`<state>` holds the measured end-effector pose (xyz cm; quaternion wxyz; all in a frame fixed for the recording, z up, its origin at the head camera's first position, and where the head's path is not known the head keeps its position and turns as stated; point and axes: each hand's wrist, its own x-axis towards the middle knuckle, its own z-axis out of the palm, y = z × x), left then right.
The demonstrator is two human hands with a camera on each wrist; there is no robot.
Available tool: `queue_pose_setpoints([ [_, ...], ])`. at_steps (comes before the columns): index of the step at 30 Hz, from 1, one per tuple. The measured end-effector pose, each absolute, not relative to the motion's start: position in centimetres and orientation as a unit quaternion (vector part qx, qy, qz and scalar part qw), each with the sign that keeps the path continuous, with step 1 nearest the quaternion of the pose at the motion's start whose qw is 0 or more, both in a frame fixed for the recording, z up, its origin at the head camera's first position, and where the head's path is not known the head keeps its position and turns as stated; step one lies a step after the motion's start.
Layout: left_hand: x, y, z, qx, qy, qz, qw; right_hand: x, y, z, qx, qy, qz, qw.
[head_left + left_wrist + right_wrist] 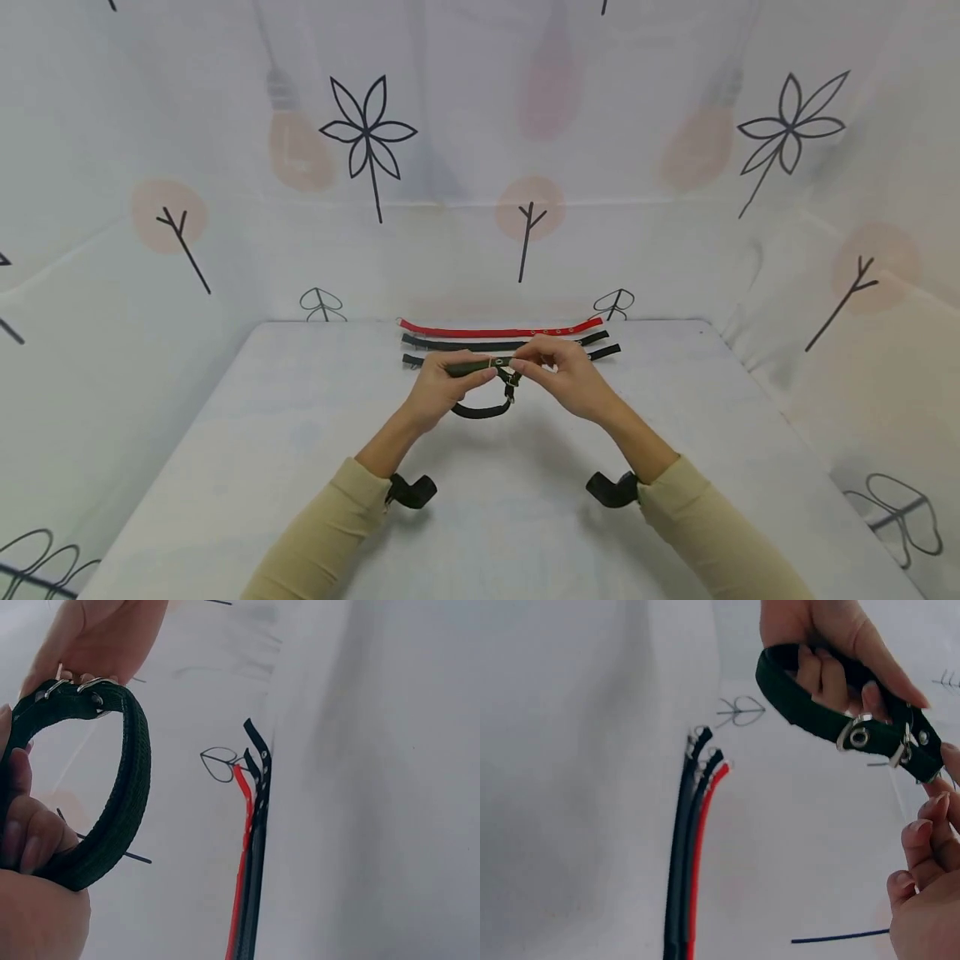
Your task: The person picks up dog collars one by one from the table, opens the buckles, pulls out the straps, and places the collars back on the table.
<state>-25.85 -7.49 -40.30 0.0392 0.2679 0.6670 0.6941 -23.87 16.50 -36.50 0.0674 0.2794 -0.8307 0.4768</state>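
Note:
A dark green pet collar, bent into a loop, is raised above the table between both hands. My left hand grips the band, with several fingers inside the loop in the right wrist view. At the buckle end, my right hand pinches the collar between thumb and fingertips. Metal fittings show on the collar: a ring, a buckle and an eyelet. The left wrist view shows the curved band of the collar from the side. Fingers partly hide the strap's end.
Behind the hands, a red collar and two dark collars lie stretched out side by side near the far edge of the white table. A patterned cloth rises behind and beside the table.

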Motion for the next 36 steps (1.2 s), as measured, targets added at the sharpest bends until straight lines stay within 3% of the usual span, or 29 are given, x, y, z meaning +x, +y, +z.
queue_pose_setpoints([
  [5,-26.0,-7.7,-40.1,0.251,0.676,0.691,0.038,-23.6,17.1,-35.9,0.259,-0.830,0.491,0.057],
  [12,-26.0,-7.7,-40.3,0.289,0.679,0.673,0.056,-23.9,17.1,-35.7,0.299,-0.836,0.459,0.031],
  [20,-26.1,-8.0,-40.0,0.254,0.699,0.667,0.050,-24.3,17.4,-35.9,0.282,-0.835,0.467,0.066],
  [31,-26.4,-8.1,-40.2,0.288,0.693,0.658,0.063,-24.4,17.0,-35.1,0.325,-0.839,0.434,0.047],
  [36,-26.5,-8.3,-40.4,0.266,0.701,0.660,0.057,-24.4,17.5,-35.1,0.288,-0.845,0.447,0.053],
])
